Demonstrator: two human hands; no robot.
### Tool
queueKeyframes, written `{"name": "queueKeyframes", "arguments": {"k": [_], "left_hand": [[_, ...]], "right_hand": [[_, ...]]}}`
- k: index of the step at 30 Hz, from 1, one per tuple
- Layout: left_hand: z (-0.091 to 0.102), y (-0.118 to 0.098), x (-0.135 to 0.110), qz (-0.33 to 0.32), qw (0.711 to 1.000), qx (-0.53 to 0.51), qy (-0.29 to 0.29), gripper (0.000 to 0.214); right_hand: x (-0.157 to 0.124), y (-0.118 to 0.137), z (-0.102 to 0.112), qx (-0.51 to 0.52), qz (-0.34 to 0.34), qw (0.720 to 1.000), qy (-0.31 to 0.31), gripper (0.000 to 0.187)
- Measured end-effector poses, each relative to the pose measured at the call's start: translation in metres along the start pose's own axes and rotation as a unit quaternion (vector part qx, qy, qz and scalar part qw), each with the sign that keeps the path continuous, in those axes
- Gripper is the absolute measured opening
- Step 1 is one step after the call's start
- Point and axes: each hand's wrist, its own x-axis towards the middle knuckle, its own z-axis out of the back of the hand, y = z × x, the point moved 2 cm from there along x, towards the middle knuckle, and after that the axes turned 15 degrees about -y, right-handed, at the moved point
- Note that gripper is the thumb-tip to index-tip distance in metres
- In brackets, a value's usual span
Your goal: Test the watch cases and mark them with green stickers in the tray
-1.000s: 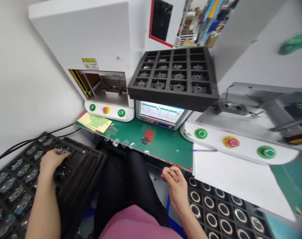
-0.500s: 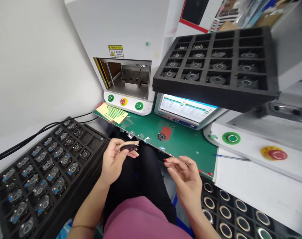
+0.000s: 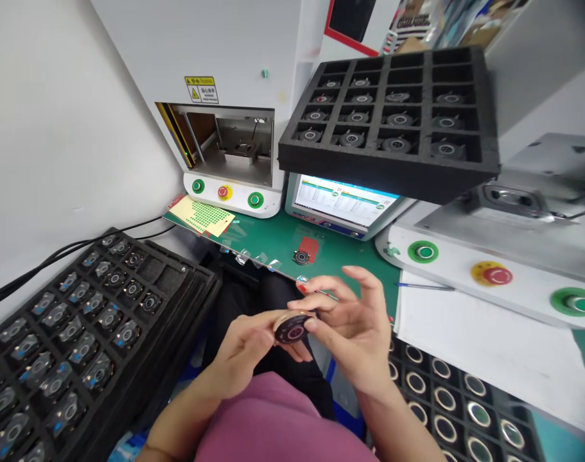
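1. Round black part (image 3: 293,331) is out of the left tray (image 3: 186,273), held over the lap, near the bench edge.
2. Left hand (image 3: 246,350) pinches its rim, fingers curled.
3. Right hand (image 3: 357,333): thumb and forefinger on it, other fingers spread.
4. Machine fixture (image 3: 239,149) looks empty, so the part isn't seated anywhere yet.

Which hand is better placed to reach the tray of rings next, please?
Right, probably: the right hand is directly beside the tray of rings, its fingers just touching the round part, while the left hand grips that part farther away.
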Motion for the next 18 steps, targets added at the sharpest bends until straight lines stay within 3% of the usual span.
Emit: {"name": "queueKeyframes", "arguments": {"k": [4, 6, 9, 11, 14, 18], "left_hand": [[0.001, 0.008, 0.003, 0.079, 0.983, -0.147, 0.081, 0.025], [0.002, 0.01, 0.004, 0.073, 0.985, -0.14, 0.065, 0.033], [0.002, 0.008, 0.005, -0.034, 0.999, -0.041, -0.006, 0.055], [0.001, 0.004, 0.005, -0.117, 0.992, 0.033, -0.027, 0.057], [-0.001, -0.001, 0.006, -0.183, 0.978, 0.092, -0.029, 0.054], [-0.004, -0.006, 0.009, -0.218, 0.969, 0.117, -0.017, 0.057]], "right_hand": [[0.006, 0.004, 0.006, 0.018, -0.075, 0.994, 0.081, 0.062], [0.006, 0.006, 0.006, 0.003, -0.063, 0.996, 0.061, 0.062], [0.001, 0.013, 0.006, -0.051, 0.005, 0.997, -0.064, 0.047], [-0.006, 0.016, 0.006, -0.064, -0.001, 0.991, -0.118, 0.038], [-0.018, 0.016, 0.005, -0.035, -0.094, 0.99, -0.1, 0.043], [-0.026, 0.014, 0.005, -0.007, -0.186, 0.98, -0.077, 0.051]]}}
